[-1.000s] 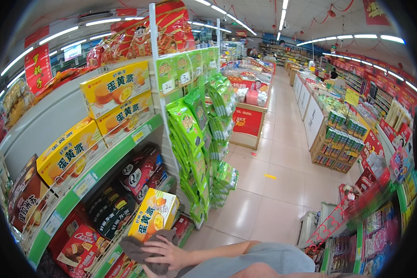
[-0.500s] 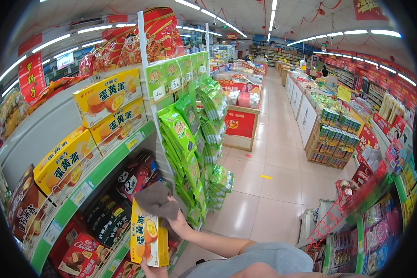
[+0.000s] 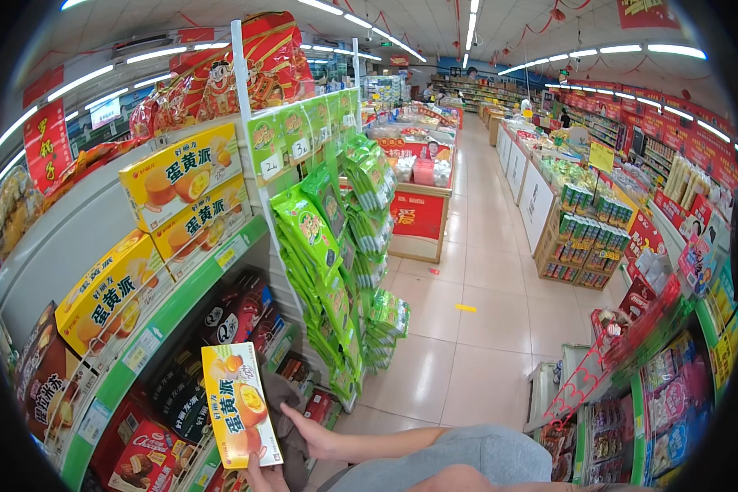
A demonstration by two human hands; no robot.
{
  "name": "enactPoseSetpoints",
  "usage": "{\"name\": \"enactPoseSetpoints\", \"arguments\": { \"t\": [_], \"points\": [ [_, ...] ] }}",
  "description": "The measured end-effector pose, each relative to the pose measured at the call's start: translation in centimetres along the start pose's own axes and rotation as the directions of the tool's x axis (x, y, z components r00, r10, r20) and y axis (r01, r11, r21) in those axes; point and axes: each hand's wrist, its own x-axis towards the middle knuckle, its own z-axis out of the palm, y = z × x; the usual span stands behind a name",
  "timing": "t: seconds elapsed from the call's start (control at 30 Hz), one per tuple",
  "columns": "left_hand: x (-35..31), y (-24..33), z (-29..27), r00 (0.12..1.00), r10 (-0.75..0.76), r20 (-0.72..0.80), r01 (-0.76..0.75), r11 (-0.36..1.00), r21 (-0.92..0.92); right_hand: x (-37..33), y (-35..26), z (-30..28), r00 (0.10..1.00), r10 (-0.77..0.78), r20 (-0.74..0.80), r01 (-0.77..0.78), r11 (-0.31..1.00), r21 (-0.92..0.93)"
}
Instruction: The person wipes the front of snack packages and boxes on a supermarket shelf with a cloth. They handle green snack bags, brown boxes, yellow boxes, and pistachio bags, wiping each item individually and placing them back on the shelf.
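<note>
My left hand [image 3: 264, 474] grips the lower end of a yellow and white snack cake box [image 3: 236, 394]. The box is tilted, its printed front up, and hangs before the lower shelf. Against the box's right side a dark grey cloth [image 3: 282, 402] is bunched in my right hand [image 3: 313, 433], whose fingers are closed on it. Part of the cloth is hidden behind the box. Similar yellow boxes [image 3: 190, 176] stand on the upper shelf, two of them stacked and another [image 3: 115, 291] beside them.
Green price rails [image 3: 156, 328] edge the shelves, with thin wire guards in front. Red boxes [image 3: 152, 459] and dark boxes sit on the lower shelf. Green snack packets [image 3: 312, 238] hang at the shelf end. Across the tiled aisle [image 3: 435, 361] stand a red display table [image 3: 418, 221] and stacked cans [image 3: 586, 238].
The cloth has moved from the box's top end down to its right side, with my right hand. The box has shifted left and its front has turned more upward.
</note>
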Motion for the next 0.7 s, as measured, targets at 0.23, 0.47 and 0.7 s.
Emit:
{"name": "enactPoseSetpoints", "arguments": {
  "t": [0.23,0.47,0.7],
  "points": [
    [-1.6,-0.1,-3.0,0.913,-0.342,0.224,0.359,0.932,-0.042,-1.4,-7.7,0.1,0.978,-0.173,-0.117,0.167,0.984,-0.058],
    [-3.0,-0.9,-0.9,0.901,-0.365,0.236,0.351,0.931,0.101,1.9,-8.9,-4.0,0.932,-0.101,0.347,0.060,0.990,0.126],
    [-3.2,0.1,3.6,0.978,-0.188,0.090,0.175,0.976,0.132,3.5,-0.4,-8.2,0.999,-0.006,0.034,0.006,1.000,0.021]
  ]
}}
